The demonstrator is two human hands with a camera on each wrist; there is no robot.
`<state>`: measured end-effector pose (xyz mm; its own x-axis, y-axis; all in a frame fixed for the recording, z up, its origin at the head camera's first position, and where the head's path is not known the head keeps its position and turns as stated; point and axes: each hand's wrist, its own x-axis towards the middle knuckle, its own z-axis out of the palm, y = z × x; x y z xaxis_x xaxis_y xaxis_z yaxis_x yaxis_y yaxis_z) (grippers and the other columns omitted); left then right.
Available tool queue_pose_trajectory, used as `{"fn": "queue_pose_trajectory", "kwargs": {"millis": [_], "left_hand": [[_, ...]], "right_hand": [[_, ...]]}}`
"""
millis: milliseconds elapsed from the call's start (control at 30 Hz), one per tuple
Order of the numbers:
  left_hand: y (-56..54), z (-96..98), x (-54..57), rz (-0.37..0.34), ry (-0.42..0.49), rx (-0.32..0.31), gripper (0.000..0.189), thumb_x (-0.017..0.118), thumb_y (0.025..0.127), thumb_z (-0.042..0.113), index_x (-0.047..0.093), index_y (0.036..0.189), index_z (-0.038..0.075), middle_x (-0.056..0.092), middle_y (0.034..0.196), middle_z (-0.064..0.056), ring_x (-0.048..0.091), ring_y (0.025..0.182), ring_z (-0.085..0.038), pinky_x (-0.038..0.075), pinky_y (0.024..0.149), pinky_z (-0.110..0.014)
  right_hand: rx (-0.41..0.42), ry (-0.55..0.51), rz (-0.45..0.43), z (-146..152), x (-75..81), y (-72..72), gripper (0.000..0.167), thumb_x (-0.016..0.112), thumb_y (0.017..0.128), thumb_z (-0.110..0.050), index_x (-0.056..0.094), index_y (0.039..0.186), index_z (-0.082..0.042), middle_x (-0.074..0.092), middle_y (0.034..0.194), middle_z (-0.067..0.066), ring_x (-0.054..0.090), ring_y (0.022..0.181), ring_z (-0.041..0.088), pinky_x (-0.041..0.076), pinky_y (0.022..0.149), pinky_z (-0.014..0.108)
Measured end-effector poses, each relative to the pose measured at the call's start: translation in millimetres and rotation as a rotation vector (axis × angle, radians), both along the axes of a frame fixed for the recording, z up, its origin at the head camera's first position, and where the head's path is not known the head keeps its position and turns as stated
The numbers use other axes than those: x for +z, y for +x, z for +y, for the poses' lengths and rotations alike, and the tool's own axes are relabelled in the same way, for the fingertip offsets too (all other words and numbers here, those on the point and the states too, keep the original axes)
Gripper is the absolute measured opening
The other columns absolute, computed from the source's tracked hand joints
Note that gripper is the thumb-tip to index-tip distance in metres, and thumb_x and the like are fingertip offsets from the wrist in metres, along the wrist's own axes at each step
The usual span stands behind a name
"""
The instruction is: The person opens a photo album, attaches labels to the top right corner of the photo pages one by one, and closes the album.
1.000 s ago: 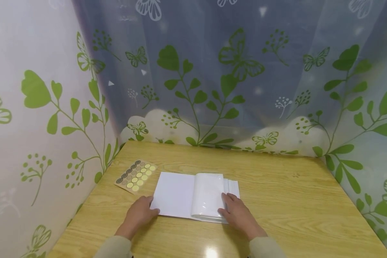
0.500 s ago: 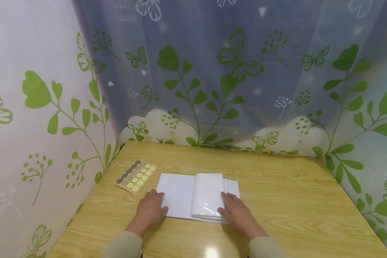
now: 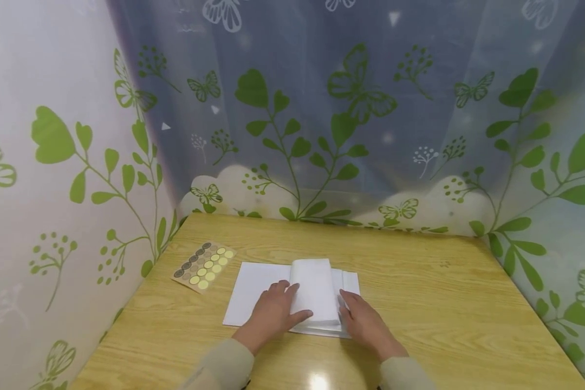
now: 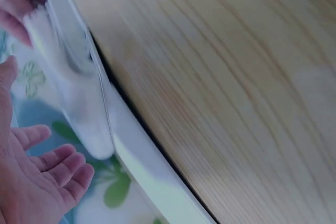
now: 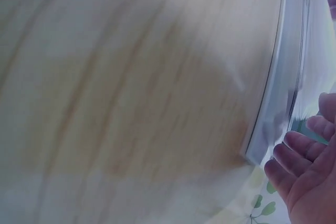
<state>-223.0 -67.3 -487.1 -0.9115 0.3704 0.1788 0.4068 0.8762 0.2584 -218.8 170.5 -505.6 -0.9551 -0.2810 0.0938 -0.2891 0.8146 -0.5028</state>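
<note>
A white album (image 3: pixel 248 287) lies spread on the table, its left side flat. Its curved clear-sleeved pages (image 3: pixel 317 287) rise over the right half. My left hand (image 3: pixel 272 310) is over the album's middle, fingers extended towards the page fold and thumb apart. In the left wrist view this hand (image 4: pixel 37 182) has spread, relaxed fingers and holds nothing. Beside the album's right half is my right hand (image 3: pixel 365 322), its thumb and index finger close to the raised page edge. The right wrist view shows that hand (image 5: pixel 307 169) with loosely straight fingers; contact with the page is unclear.
A sheet of round stickers (image 3: pixel 205 268), dark, brown and yellow, lies left of the album. The wooden table (image 3: pixel 419 292) is bordered behind and at both sides by a curtain (image 3: pixel 292 124) with leaf and butterfly prints.
My left hand has moved right from the album's left edge to the page fold. The top pages have shifted slightly left and look more opaque. My right hand stays nearly in place.
</note>
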Motion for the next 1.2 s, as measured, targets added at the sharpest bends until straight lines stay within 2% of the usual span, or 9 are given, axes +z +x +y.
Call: {"fn": "queue_pose_trajectory", "kwargs": {"millis": [233,467,733,833,1200], "left_hand": [[-0.8,24.9,-7.1,0.021,-0.107,-0.045,0.082,0.064,0.086,0.064,0.049,0.144,0.007,0.049,0.138,-0.017,0.049,0.126,-0.032,0.048,0.097,-0.045],[-2.2,32.8,-14.6,0.034,-0.18,-0.076,0.088,0.071,0.08,0.064,0.048,0.146,0.012,0.047,0.141,-0.015,0.046,0.129,-0.031,0.047,0.097,-0.044],[-3.3,32.4,-16.7,0.043,-0.162,-0.105,0.083,0.073,0.08,0.06,0.051,0.143,0.011,0.049,0.14,-0.015,0.046,0.129,-0.031,0.046,0.098,-0.044],[-3.9,31.9,-16.8,0.046,-0.157,-0.107,0.079,0.07,0.083,0.061,0.052,0.142,0.012,0.049,0.139,-0.014,0.046,0.128,-0.03,0.046,0.098,-0.044],[-8.5,31.8,-17.7,0.06,-0.179,-0.119,0.074,0.069,0.085,0.059,0.055,0.14,0.012,0.052,0.137,-0.014,0.048,0.126,-0.029,0.048,0.094,-0.042]], "right_hand": [[0.009,0.011,-0.024,5.0,1.8,0.9,0.042,0.055,0.1,-0.009,0.05,0.139,0.006,0.049,0.14,0.029,0.045,0.132,0.045,0.034,0.11,0.056],[0.037,0.001,-0.021,5.4,5.3,4.3,0.042,0.056,0.099,-0.009,0.05,0.138,0.007,0.047,0.142,0.031,0.043,0.132,0.047,0.034,0.11,0.058],[0.048,0.019,-0.013,6.1,4.5,5.8,0.042,0.058,0.098,-0.01,0.053,0.137,0.006,0.047,0.142,0.03,0.044,0.131,0.047,0.034,0.109,0.059],[0.053,0.03,-0.01,6.8,3.5,5.4,0.042,0.059,0.098,-0.01,0.054,0.136,0.006,0.047,0.141,0.03,0.044,0.131,0.047,0.035,0.108,0.059],[0.047,0.048,-0.023,8.7,1.9,5.0,0.042,0.059,0.098,-0.011,0.053,0.136,0.005,0.047,0.142,0.029,0.044,0.132,0.046,0.035,0.109,0.058]]}}
